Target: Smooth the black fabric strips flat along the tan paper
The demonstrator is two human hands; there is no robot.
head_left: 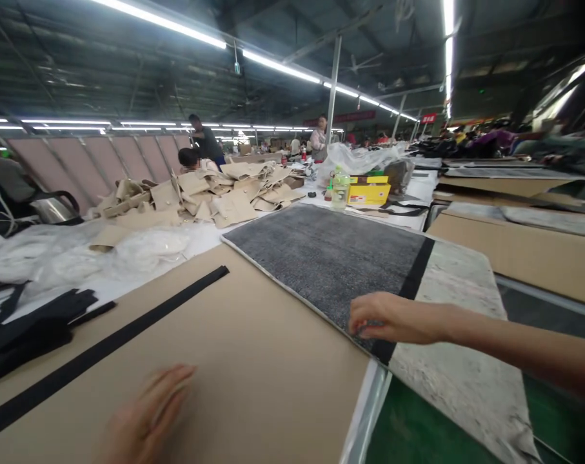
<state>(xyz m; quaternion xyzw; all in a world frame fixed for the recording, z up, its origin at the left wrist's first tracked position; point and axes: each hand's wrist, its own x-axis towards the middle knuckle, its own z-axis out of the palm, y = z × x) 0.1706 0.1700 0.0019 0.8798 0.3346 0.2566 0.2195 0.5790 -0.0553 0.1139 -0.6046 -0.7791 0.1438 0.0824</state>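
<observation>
My left hand (151, 412), smeared by motion, hovers low over a tan sheet (273, 361) in front of me. Its fingers look stretched out, and nothing shows in them. My right hand (376, 317) is over the near corner of a dark grey, fabric-like panel (326, 245). Its fingers are loosely bent with a gap to the thumb, and I see nothing held; whether they touch the panel I cannot tell. A black band (416, 270) runs along the panel's right side. On the tan sheet lies a long black strip (113, 348).
Black cloth pieces (35, 335) and clear plastic bags (79, 254) lie at left. Behind is a heap of tan pieces (215, 193). A bottle (340, 190) and yellow box (368, 192) stand at the back. A worn pale board (459, 309) lies right, under my forearm. People work farther off.
</observation>
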